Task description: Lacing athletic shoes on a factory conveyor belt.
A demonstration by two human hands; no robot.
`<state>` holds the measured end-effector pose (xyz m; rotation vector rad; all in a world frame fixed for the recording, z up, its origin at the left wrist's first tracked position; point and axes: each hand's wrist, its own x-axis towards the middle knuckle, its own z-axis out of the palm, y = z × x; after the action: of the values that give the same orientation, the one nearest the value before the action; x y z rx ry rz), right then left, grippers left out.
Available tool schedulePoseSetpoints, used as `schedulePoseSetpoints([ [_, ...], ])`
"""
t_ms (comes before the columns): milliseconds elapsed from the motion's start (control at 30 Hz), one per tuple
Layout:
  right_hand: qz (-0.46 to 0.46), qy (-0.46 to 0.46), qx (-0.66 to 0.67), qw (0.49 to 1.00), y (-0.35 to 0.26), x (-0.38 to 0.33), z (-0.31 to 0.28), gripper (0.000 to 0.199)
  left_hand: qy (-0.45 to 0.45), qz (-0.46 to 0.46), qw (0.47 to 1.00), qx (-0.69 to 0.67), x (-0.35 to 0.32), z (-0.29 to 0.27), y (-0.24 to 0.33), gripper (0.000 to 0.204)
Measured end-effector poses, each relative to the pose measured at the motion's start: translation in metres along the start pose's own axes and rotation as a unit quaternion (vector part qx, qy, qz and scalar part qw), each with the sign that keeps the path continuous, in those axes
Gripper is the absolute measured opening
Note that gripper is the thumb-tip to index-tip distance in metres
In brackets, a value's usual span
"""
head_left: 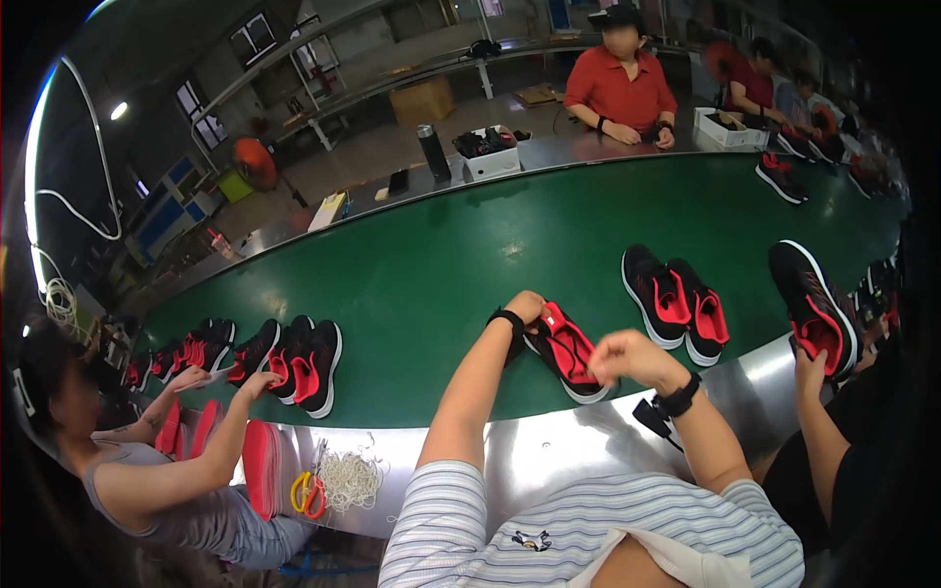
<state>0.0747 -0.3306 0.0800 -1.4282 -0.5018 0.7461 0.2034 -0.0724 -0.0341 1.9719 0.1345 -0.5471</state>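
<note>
In front of me on the green belt (392, 265) lies a black sneaker (568, 365) with red lining and a white sole. My left hand (527, 308) is closed on the sneaker's far end; its fingertips are partly hidden. Curled fingers show on my right hand (635, 359), which is at the sneaker's near right side. Whether it pinches something small there is too hard to make out. A pair of matching sneakers (652, 294) stands to the right, beyond my right hand.
A metal ledge (549, 446) runs along the belt's near edge. At left are scissors (309, 494), a heap of white cord (350, 480), red insoles (262, 468) and a co-worker among several sneakers. Another co-worker's hand at right holds a sneaker (814, 304). A person in red stands across.
</note>
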Motion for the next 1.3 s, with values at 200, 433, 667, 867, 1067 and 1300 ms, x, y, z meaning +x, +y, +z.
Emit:
schedulePoseSetpoints([
  [200, -0.147, 0.23, -0.405, 0.873, 0.065, 0.086, -0.01, 0.003, 0.019, 0.049, 0.997, -0.051, -0.018, 0.022, 0.009, 0.018],
  [433, -0.073, 0.212, -0.037, 0.974, 0.022, 0.01, -0.021, 0.004, 0.257, 0.213, 0.941, 0.047, -0.093, 0.061, -0.001, 0.034],
  [667, -0.206, 0.096, -0.294, 0.929, -0.021, -0.067, 0.025, 0.012, -0.207, 0.009, 0.763, -0.612, -0.162, 0.144, 0.051, 0.049],
  [867, -0.17, 0.24, -0.193, 0.936, 0.009, -0.084, -0.006, 0.016, -0.204, 0.004, 0.652, -0.73, -0.175, 0.157, 0.05, 0.021],
  [1067, -0.157, 0.079, -0.582, 0.794, 0.025, -0.04, 0.015, 0.027, -0.208, 0.026, 0.81, -0.547, -0.223, 0.168, 0.084, 0.027],
  [1300, -0.012, 0.149, -0.77, 0.621, 0.036, -0.024, -0.01, 0.019, -0.035, 0.155, 0.907, -0.391, -0.166, 0.15, 0.063, 0.027],
])
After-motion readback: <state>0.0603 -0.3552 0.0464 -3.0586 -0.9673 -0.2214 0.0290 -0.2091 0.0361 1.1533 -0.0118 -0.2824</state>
